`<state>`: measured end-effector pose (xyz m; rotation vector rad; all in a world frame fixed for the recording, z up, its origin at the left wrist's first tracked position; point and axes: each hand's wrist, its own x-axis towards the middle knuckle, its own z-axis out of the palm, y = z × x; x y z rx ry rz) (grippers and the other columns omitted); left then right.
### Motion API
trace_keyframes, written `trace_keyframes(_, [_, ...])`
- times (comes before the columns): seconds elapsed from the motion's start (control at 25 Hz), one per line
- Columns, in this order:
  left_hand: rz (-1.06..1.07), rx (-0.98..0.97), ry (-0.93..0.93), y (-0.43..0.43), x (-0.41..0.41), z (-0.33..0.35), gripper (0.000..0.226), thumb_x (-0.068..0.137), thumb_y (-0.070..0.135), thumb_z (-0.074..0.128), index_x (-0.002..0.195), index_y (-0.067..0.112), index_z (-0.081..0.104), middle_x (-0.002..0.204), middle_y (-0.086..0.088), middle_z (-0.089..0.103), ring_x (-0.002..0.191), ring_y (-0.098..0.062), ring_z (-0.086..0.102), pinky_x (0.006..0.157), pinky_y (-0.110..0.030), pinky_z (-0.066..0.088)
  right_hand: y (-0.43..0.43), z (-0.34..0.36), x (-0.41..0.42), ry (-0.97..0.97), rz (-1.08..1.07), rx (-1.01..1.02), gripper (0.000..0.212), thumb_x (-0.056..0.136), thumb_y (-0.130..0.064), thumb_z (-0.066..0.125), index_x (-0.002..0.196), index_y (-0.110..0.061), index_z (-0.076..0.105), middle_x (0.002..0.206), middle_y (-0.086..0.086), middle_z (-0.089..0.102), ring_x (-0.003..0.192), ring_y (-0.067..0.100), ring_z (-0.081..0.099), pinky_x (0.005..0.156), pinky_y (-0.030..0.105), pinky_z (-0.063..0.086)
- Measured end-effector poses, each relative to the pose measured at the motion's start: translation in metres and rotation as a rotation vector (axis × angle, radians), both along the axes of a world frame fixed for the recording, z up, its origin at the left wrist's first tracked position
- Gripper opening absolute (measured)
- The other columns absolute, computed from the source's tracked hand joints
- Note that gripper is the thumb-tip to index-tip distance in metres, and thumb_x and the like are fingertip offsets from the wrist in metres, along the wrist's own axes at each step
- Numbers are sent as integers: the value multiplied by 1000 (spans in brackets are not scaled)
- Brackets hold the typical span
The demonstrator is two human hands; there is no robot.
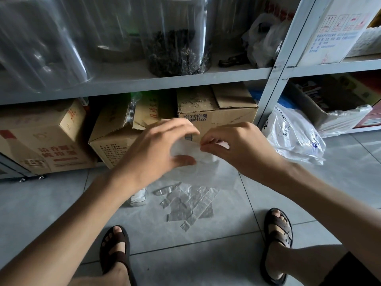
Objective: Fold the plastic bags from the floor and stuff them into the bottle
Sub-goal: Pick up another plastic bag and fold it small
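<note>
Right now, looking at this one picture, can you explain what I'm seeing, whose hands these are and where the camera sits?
No machine here. The camera sits on a person's head, looking down, so these are that person's own hands and sandalled feet. The right hand pinches a thin whitish plastic bag; the left hand curves round its other side, too blurred to judge its grip. On the tiled floor lie flat, creased clear bags, a small bottle partly behind the left forearm, and a bigger loose bag beside the shelves.
</note>
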<state>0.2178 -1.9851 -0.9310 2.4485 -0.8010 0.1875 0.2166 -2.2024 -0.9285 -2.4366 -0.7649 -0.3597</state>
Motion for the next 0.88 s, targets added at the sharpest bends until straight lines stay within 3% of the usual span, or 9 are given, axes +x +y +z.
trace_keyframes(0.12, [-59, 10, -14, -6, 2, -3, 14, 80, 32, 79, 93, 27, 76, 90, 14, 72, 86, -9, 64, 85, -39, 51, 0, 0, -1, 12, 35, -42, 14, 86, -37, 66, 87, -26, 75, 79, -11, 71, 72, 12, 67, 64, 39, 55])
trace_keyframes(0.2, [-27, -26, 40, -3, 4, -3, 5, 82, 27, 80, 86, 29, 78, 78, 14, 72, 73, -6, 66, 69, -36, 53, -5, 1, 2, 58, 21, -11, 11, 84, -35, 70, 85, -25, 75, 74, -13, 68, 69, 8, 64, 66, 36, 55])
trace_keyframes(0.28, [17, -65, 109, -1, 3, 1, 6, 79, 27, 82, 83, 31, 80, 73, 14, 73, 68, -2, 67, 64, -34, 53, -12, 0, 4, 151, 8, 64, 2, 82, -25, 77, 83, -24, 76, 69, -20, 64, 68, 0, 62, 69, 25, 53])
trace_keyframes(0.4, [53, -70, 239, 2, 1, 7, 7, 76, 31, 84, 79, 35, 79, 72, 20, 73, 71, 2, 67, 70, -31, 53, -19, 1, 6, 281, -30, 184, 16, 79, -14, 80, 79, -29, 75, 66, -27, 65, 70, -6, 63, 68, 6, 43])
trace_keyframes(0.56, [81, -44, 295, 8, -1, 13, 8, 76, 31, 84, 83, 32, 81, 74, 20, 73, 72, 2, 67, 74, -30, 50, -22, 3, 6, 334, -60, 273, 20, 80, -10, 80, 79, -30, 75, 75, -15, 72, 72, -3, 65, 70, 6, 44])
trace_keyframes(0.72, [139, 26, 295, 15, 0, 15, 7, 78, 31, 82, 84, 29, 81, 74, 14, 74, 79, -9, 68, 80, -33, 52, -23, 4, 5, 317, -82, 275, 26, 79, -10, 80, 77, -34, 73, 75, -19, 72, 73, -3, 66, 69, 6, 44])
trace_keyframes(0.8, [139, 13, 318, 13, 0, 14, 18, 77, 32, 83, 94, 33, 79, 79, 15, 74, 83, -6, 68, 81, -32, 53, -20, 5, 2, 303, -89, 251, 19, 80, -10, 80, 79, -29, 75, 74, -18, 71, 73, -5, 65, 69, 4, 42])
trace_keyframes(0.88, [102, -2, 307, 6, -4, 13, 43, 76, 32, 85, 114, 37, 66, 89, 16, 74, 85, 1, 67, 79, -26, 54, -16, 8, 0, 290, -83, 214, 11, 80, -12, 79, 81, -23, 78, 74, -19, 70, 74, -8, 63, 69, 3, 40])
